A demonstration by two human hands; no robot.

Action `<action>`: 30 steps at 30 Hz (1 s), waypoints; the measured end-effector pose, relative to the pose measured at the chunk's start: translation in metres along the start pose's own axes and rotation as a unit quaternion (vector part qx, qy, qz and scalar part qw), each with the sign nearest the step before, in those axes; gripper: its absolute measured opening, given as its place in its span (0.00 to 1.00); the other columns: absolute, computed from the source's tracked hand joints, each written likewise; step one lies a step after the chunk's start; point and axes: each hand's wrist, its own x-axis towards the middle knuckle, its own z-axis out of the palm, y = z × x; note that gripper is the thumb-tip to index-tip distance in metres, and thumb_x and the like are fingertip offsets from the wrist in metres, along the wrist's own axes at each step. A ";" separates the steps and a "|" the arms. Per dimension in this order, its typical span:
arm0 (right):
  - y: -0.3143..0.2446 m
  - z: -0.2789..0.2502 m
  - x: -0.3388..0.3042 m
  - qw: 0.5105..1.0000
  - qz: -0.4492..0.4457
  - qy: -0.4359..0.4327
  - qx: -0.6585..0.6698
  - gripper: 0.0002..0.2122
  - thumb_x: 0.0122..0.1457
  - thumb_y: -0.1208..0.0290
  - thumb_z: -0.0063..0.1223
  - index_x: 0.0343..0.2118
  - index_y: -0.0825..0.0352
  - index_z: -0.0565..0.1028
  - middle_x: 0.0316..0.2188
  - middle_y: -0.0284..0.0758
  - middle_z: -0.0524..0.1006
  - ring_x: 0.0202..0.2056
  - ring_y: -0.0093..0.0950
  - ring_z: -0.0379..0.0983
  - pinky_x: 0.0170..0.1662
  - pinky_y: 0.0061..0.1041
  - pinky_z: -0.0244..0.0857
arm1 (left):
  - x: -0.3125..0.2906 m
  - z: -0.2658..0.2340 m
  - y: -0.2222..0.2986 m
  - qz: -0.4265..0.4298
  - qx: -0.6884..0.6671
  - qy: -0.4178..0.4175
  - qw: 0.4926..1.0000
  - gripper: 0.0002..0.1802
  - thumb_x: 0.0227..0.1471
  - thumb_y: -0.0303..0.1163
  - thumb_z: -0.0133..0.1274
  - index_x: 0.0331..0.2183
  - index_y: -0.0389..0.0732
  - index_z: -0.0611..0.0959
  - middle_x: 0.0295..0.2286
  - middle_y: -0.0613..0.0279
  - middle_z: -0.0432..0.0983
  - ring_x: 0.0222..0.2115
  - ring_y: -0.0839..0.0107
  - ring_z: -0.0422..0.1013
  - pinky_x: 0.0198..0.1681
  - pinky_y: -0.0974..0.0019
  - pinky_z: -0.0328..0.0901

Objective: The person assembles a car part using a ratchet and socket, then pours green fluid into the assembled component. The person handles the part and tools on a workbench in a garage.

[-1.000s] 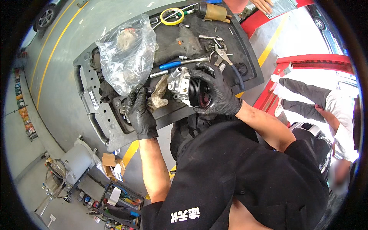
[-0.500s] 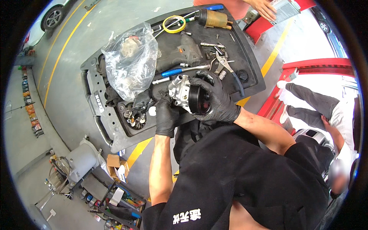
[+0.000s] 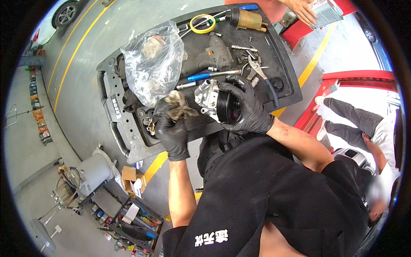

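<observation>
My right hand [image 3: 245,108], in a black glove, grips a metal pump with a black grooved pulley [image 3: 212,99] above the front of a black tool cart [image 3: 128,137]. My left hand [image 3: 171,128], also gloved, holds a dirty grey rag [image 3: 180,107] just left of the pump, touching or nearly touching it. A crumpled clear plastic bag [image 3: 152,64] with parts inside lies on the cart just beyond my left hand.
On the cart lie a black drill [image 3: 209,55], pliers [image 3: 259,68], a blue-handled tool [image 3: 201,76], a yellow tape ring [image 3: 202,22] and a brown canister [image 3: 248,19]. Another person's hand [image 3: 302,9] reaches in at the top. A person sits at right [image 3: 355,128]. A shelf of bottles [image 3: 132,220] stands below.
The left hand rose from the cart's parts tray with the rag and came up beside the pump. The right hand kept hold of the pump, shifting slightly right.
</observation>
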 end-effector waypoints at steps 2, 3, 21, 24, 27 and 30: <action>-0.003 -0.001 0.002 1.000 0.003 -0.001 0.019 0.44 0.34 0.64 0.75 0.60 0.59 0.67 0.56 0.48 0.64 0.59 0.51 0.60 0.63 0.48 0.55 | 0.012 -0.028 -0.017 0.052 0.047 0.007 0.998 0.10 0.51 0.15 0.59 0.38 0.33 0.85 0.36 0.58 0.83 0.37 0.74 0.77 0.43 0.67 0.71; -0.002 0.000 0.001 1.000 0.002 0.003 0.014 0.44 0.34 0.64 0.75 0.60 0.60 0.67 0.56 0.48 0.64 0.59 0.51 0.60 0.63 0.48 0.55 | 0.016 -0.035 -0.008 0.021 0.125 0.026 0.992 0.08 0.51 0.16 0.59 0.36 0.33 0.84 0.37 0.59 0.82 0.37 0.74 0.76 0.43 0.67 0.71; 0.006 -0.006 0.000 0.998 0.010 -0.055 -0.032 0.45 0.36 0.62 0.77 0.61 0.61 0.66 0.60 0.47 0.62 0.63 0.50 0.57 0.66 0.46 0.54 | 0.028 0.025 0.003 0.124 0.269 -0.245 0.923 0.20 0.39 0.29 0.62 0.39 0.37 0.83 0.32 0.42 0.78 0.36 0.43 0.75 0.39 0.50 0.70; 0.003 -0.010 0.004 0.999 -0.026 -0.036 -0.024 0.45 0.37 0.62 0.76 0.62 0.63 0.65 0.59 0.50 0.63 0.62 0.51 0.59 0.65 0.47 0.54 | 0.028 0.019 0.020 0.001 0.211 -0.325 0.922 0.24 0.45 0.31 0.64 0.46 0.37 0.80 0.38 0.41 0.79 0.40 0.42 0.76 0.42 0.53 0.71; 0.003 -0.010 0.003 0.999 -0.012 -0.028 -0.037 0.45 0.37 0.61 0.76 0.62 0.62 0.65 0.59 0.49 0.63 0.60 0.51 0.61 0.64 0.46 0.56 | 0.027 0.003 0.022 -0.007 0.167 -0.229 0.959 0.26 0.47 0.24 0.62 0.51 0.39 0.79 0.40 0.50 0.82 0.40 0.55 0.79 0.44 0.56 0.72; 0.009 -0.007 0.000 1.000 -0.009 -0.020 -0.005 0.45 0.36 0.60 0.76 0.61 0.60 0.66 0.58 0.49 0.64 0.60 0.51 0.61 0.64 0.47 0.56 | 0.026 0.003 0.022 0.041 0.191 -0.191 0.962 0.25 0.47 0.24 0.62 0.50 0.37 0.80 0.38 0.48 0.82 0.38 0.56 0.80 0.43 0.56 0.73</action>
